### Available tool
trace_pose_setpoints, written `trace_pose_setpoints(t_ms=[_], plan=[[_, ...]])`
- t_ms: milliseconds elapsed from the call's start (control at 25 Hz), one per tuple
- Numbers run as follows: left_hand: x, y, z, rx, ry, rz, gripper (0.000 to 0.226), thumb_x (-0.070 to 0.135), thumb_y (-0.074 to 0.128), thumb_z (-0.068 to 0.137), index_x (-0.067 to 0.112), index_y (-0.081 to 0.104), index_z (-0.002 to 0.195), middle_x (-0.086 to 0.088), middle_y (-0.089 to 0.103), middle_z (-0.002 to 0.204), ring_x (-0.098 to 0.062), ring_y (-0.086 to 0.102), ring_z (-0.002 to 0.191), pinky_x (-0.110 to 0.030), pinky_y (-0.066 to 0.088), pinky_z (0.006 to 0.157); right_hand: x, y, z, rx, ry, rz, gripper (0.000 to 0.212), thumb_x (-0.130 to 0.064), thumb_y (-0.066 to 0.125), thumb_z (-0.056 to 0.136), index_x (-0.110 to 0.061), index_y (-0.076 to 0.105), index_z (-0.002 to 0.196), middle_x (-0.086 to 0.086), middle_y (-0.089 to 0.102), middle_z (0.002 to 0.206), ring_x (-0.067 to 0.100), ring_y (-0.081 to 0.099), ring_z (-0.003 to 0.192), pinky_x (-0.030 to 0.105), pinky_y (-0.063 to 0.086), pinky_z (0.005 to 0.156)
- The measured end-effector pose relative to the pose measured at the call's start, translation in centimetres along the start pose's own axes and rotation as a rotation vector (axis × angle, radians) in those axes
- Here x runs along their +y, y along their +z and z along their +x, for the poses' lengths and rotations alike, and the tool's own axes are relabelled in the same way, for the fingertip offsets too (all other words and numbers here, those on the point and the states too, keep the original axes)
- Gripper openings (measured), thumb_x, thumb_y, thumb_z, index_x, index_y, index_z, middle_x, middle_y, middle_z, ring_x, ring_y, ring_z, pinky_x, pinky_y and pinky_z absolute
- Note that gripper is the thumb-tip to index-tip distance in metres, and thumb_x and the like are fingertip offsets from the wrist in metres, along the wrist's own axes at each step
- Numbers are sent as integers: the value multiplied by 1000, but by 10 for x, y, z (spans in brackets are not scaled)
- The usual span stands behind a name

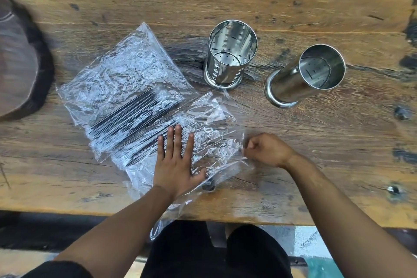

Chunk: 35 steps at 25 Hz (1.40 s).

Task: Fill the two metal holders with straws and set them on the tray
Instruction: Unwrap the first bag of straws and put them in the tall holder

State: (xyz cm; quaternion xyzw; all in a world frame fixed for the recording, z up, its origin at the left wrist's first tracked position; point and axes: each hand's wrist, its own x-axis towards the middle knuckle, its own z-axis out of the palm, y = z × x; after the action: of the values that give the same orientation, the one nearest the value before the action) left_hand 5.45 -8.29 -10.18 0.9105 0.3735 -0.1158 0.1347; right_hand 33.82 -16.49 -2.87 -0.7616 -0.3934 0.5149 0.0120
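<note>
Two clear plastic bags of black straws lie on the wooden table. The upper bag (117, 74) shows a bundle of black straws (130, 111). The lower bag (209, 133) reaches over the table's front edge. My left hand (174, 162) lies flat on the lower bag, fingers spread. My right hand (266, 149) pinches that bag's right edge in a closed fist. Two metal holders stand upright and empty: a perforated one (229, 54) and a taller one (309, 72) to its right.
A dark round wooden tray (20, 70) lies at the left edge of the table (316, 7), partly out of frame. The table's front edge runs just below my forearms, with my dark-clothed lap under it.
</note>
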Motion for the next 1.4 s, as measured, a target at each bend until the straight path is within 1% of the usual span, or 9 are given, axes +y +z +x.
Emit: trace_pose_setpoints(t_ms=[200,520,680,760,840,960,1080,1160,1400], plan=[[0,-1,1,-40,7,9,104,80,26,85,12,6,161,-28,-6,165,-44,-5,154,-66,5,121,30,-11,-4,46,25,237,23,-13,75,90,-10,63,70,-7,64,53,7,57,48,24,47,58],[1,-25,-4,-68,22,-95,103,79,31,88,14,-1,161,-20,-13,167,-37,-14,154,-58,-5,122,33,-22,3,167,162,48,30,-26,87,78,-19,65,58,-15,65,51,-5,59,52,14,37,46],[-8,-50,-7,-53,36,-413,90,72,23,93,19,-3,161,-5,-10,170,-20,-16,155,-50,-8,125,20,-35,-1,428,283,-41,17,-25,74,88,-18,68,73,0,75,77,22,71,82,26,50,69],[-12,-62,-5,-66,22,-541,87,63,33,90,21,6,161,0,-1,170,-13,-10,156,-50,-3,126,-2,-28,0,566,110,77,6,-24,68,93,-23,70,88,2,77,91,20,70,85,25,49,77],[-17,-72,-5,-76,-2,-660,86,56,42,84,25,16,160,4,7,169,-10,-2,155,-48,5,126,-29,-15,8,494,-82,217,12,-18,61,98,-20,72,103,-3,76,98,15,70,88,26,52,83],[-18,-80,-6,-65,-78,-864,80,41,52,79,27,31,156,7,18,165,-11,13,153,-39,20,123,-52,-2,31,299,-58,288,28,-7,47,101,-11,68,119,6,73,111,22,69,99,37,55,94],[-22,-84,-5,126,-191,-883,61,10,58,85,15,48,145,-3,39,152,-10,37,139,-24,32,115,-59,0,46,178,85,513,30,7,43,97,2,66,116,13,70,92,15,67,70,24,57,64],[-26,-83,-3,234,-194,-765,55,-9,58,84,5,54,137,-12,49,141,-24,47,132,-36,38,114,-60,-4,47,146,123,674,28,15,42,95,6,66,106,15,65,80,6,60,47,17,45,44],[-40,-74,0,123,-273,-237,57,27,68,88,10,50,140,-14,53,136,-34,47,123,-49,40,102,-56,-17,41,55,95,870,23,6,58,96,-3,63,116,19,76,101,13,68,66,19,49,48]])
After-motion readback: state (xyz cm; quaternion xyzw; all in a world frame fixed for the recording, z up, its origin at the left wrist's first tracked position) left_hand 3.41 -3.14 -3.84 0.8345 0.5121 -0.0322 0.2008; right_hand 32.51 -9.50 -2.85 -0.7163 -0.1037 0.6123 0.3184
